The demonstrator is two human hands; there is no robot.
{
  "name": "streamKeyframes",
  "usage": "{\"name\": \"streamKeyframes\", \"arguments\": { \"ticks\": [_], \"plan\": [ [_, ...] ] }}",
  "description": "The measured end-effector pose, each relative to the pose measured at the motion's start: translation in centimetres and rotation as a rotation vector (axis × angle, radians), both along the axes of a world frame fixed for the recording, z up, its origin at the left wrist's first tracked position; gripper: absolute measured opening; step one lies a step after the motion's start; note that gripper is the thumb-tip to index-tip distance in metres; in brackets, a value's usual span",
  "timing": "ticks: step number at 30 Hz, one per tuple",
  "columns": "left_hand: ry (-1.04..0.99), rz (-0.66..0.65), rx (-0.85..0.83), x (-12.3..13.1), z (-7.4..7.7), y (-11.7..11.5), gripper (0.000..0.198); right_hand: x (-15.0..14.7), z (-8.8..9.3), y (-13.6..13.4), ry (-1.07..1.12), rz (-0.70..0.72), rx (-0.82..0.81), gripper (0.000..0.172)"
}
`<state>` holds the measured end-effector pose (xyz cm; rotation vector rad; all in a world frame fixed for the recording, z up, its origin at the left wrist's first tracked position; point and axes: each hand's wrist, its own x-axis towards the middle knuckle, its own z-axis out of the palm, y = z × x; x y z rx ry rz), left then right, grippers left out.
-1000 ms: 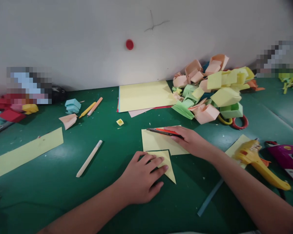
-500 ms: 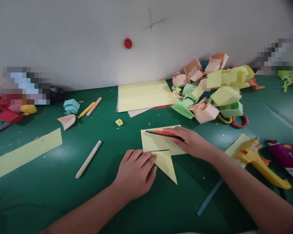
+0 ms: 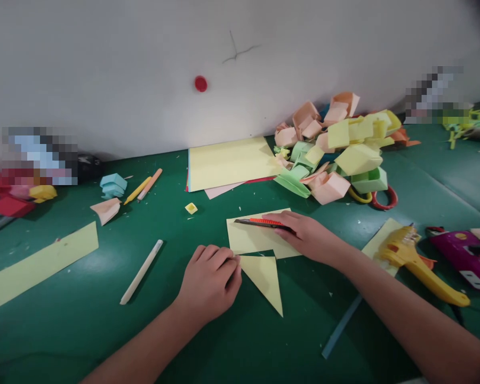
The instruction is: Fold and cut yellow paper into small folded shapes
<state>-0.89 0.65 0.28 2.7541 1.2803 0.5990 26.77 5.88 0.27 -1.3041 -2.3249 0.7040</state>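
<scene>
My right hand is closed around an orange and black utility knife, its blade pointing left. Knife and hand rest on a pale yellow paper sheet. Just below that sheet lies a yellow paper triangle, its tip pointing down toward me. The fingers of my left hand pinch the triangle's upper left corner; the fingertips are partly hidden. A narrow strip of green table shows between the triangle and the sheet.
Stacked paper lies by the wall, beside a heap of folded paper pieces. Scissors poke out below the heap. A yellow glue gun sits at right. To the left are a white rolled stick and a yellow strip.
The triangle has come slightly away from the sheet, toward me, with my left hand. My right hand still holds the knife over the sheet. The whole view has shifted a little.
</scene>
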Motion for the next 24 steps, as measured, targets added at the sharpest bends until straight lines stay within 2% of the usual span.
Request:
{"name": "streamKeyframes", "arguments": {
  "ticks": [8, 24],
  "plan": [
    [0.001, -0.025, -0.005, -0.44, 0.07, -0.14, 0.026, 0.05, 0.05, 0.07, -0.015, 0.001, 0.014, 0.045],
    [0.016, 0.01, -0.001, -0.38, 0.83, -0.45, 0.03, 0.24, -0.26, 0.23, -0.002, -0.008, -0.011, 0.044]
  ]
}}
